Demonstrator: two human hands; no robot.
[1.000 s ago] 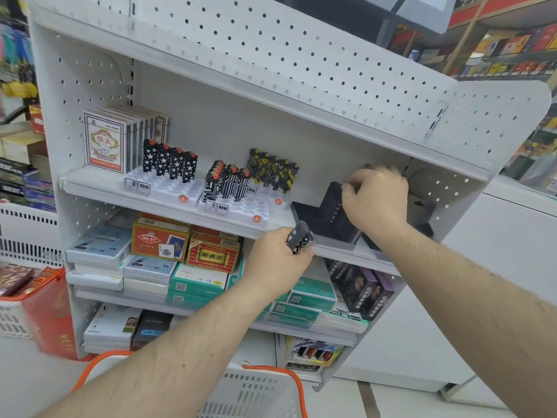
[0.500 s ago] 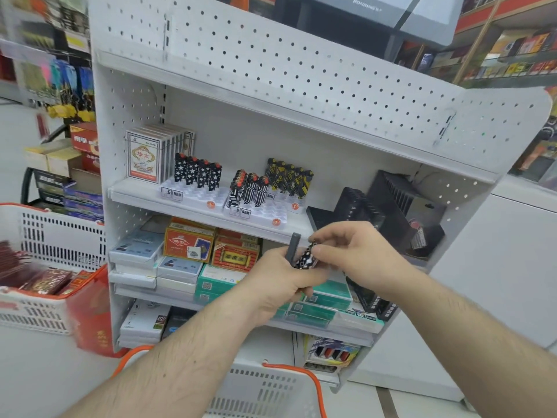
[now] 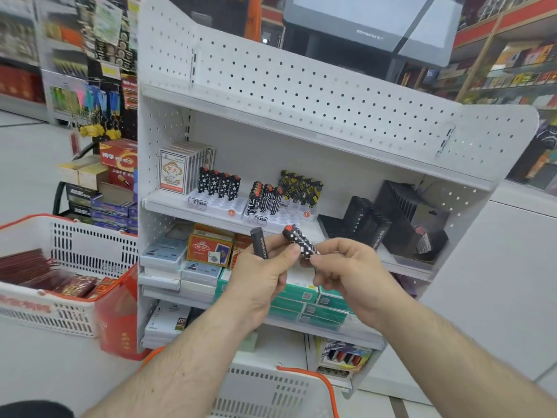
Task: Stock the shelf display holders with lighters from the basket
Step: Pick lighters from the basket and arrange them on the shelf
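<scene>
Grips [image 3: 304,260] on lighter [image 3: 301,243] (holders [image 3: 223,203] part-filled)

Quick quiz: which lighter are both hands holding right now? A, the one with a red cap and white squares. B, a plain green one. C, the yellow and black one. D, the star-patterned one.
A: the left hand and right hand both pinch the lighter, black with small white squares and a red cap.

Just beyond the hands, the white shelf [image 3: 168,203] carries card packs [image 3: 173,168], three holders [image 3: 217,203] of standing lighters [image 3: 218,184] (patterned black), and black racks [image 3: 404,218] further right.
</scene>
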